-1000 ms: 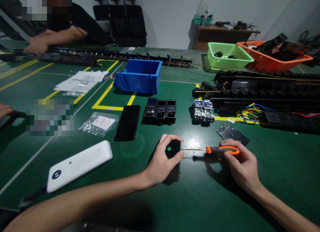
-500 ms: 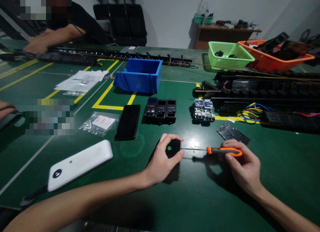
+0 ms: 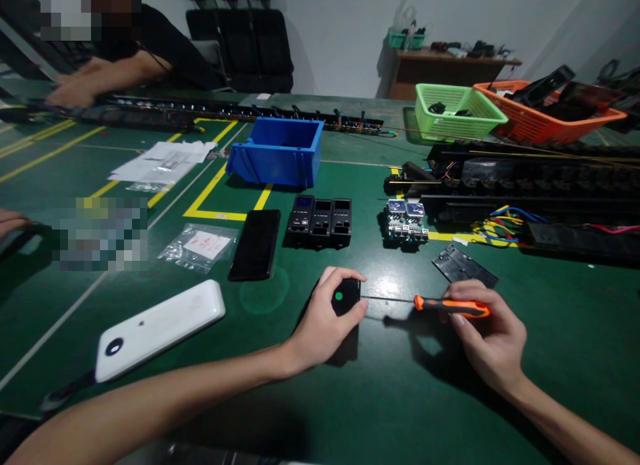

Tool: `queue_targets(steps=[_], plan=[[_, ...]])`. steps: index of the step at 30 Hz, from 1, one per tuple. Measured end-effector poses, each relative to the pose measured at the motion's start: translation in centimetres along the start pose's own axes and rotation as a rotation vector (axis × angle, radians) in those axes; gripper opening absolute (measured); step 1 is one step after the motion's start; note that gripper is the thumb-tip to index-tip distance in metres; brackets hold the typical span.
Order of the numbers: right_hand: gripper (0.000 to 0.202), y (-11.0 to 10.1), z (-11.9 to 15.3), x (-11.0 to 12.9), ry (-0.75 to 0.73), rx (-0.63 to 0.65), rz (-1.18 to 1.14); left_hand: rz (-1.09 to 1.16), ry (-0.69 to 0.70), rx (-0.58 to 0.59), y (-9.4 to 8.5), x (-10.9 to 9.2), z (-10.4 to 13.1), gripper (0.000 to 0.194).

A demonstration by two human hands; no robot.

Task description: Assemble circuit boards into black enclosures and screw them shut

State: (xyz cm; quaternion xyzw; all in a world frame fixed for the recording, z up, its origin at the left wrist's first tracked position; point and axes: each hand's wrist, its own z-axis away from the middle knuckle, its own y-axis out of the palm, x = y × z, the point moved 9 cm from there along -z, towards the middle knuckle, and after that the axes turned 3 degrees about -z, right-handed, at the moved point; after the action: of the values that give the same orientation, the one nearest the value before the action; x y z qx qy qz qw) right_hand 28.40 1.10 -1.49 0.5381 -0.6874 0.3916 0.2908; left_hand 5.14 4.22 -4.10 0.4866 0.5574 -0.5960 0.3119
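My left hand [image 3: 327, 321] is closed around a small black case [image 3: 346, 296] with a green dot, low over the green table. In my right hand [image 3: 493, 338] is an orange and black screwdriver [image 3: 453, 306], its shaft pointing left with the tip at the case's right side. Whether the tip sits in a screw cannot be made out. Behind my right hand lies a flat black plastic panel [image 3: 465, 266]. Further back are two bare circuit modules [image 3: 406, 223] and a row of three black modules [image 3: 320, 221]. A black phone [image 3: 255, 245] rests left of them.
A blue bin [image 3: 275, 155] stands behind the modules; green [image 3: 457, 115] and orange baskets [image 3: 550, 115] are at back right. Wired black rails [image 3: 540, 178] fill the right side. A white device [image 3: 160, 331] lies by my left forearm. Another person [image 3: 125, 71] works at far left.
The screwdriver's handle has tilted slightly, its butt end lower and further right, as my right hand shifted a little that way. My left hand keeps its grip on the case.
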Motion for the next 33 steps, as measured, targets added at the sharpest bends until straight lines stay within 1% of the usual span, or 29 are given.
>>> queue_targets(steps=[5, 12, 26, 29, 33], plan=[[0.022, 0.0, 0.0, 0.8, -0.059, 0.001, 0.025, -0.005, 0.004, -0.002, 0.0, 0.0, 0.0, 0.023], [0.024, 0.0, 0.1, 1.1, -0.084, 0.007, 0.03, -0.005, 0.01, 0.0, 0.1, 0.0, 0.0, 0.023], [0.03, 0.0, 0.2, 2.5, -0.18, -0.038, 0.076, -0.004, 0.005, 0.006, 0.1, 0.0, 0.0, 0.023], [0.028, -0.3, 0.3, 2.4, -0.165, -0.059, 0.098, -0.007, 0.012, 0.0, 0.1, -0.1, 0.0, 0.023], [0.025, -0.4, 0.3, 2.1, -0.154, -0.055, 0.108, -0.016, 0.012, 0.0, 0.0, -0.1, 0.0, 0.023]])
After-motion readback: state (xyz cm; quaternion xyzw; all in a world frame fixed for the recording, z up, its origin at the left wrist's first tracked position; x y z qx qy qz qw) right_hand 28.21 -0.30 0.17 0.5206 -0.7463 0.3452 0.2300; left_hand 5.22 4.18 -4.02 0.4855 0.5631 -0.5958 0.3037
